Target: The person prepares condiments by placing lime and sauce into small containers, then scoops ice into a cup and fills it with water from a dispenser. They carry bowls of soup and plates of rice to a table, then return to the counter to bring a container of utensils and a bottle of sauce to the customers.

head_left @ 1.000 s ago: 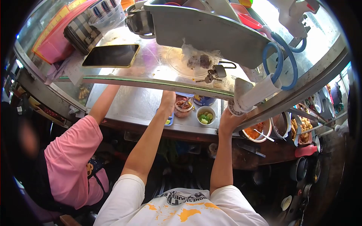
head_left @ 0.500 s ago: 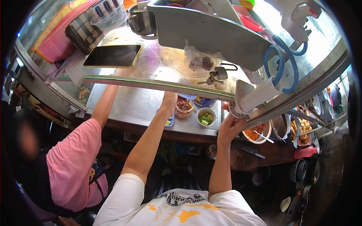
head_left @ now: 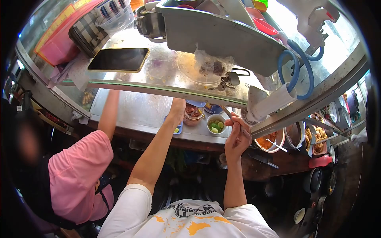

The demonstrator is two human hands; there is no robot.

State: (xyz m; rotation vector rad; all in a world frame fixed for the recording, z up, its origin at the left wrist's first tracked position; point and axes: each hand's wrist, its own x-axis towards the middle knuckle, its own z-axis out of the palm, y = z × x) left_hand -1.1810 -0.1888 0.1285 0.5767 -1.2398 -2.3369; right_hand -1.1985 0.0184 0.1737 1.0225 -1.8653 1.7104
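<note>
My right hand [head_left: 238,137] is closed around a thin utensil [head_left: 227,112] with a dark handle; the kind cannot be made out. It is just right of a small white bowl [head_left: 210,129] of cut green limes [head_left: 216,126]. My left hand [head_left: 178,105] reaches under the shelf edge, its fingers hidden. Beside it stands a clear tub [head_left: 193,119] of reddish-brown food, with a blue lid [head_left: 196,103] behind. Below my left wrist a blue tray [head_left: 180,129] holds lime pieces.
A glass shelf [head_left: 166,93] crosses above my hands, bearing a phone [head_left: 118,59], a padlock [head_left: 230,80] and a grey basin [head_left: 222,43]. A co-worker's pink sleeve [head_left: 85,158] is at left. Right stand a pot of red sauce [head_left: 265,142] and a knife [head_left: 262,159].
My right hand has come back from under the shelf edge, slightly left, with the utensil now showing in its fingers. The co-worker's arm has shifted a little. My left hand stays nearly still.
</note>
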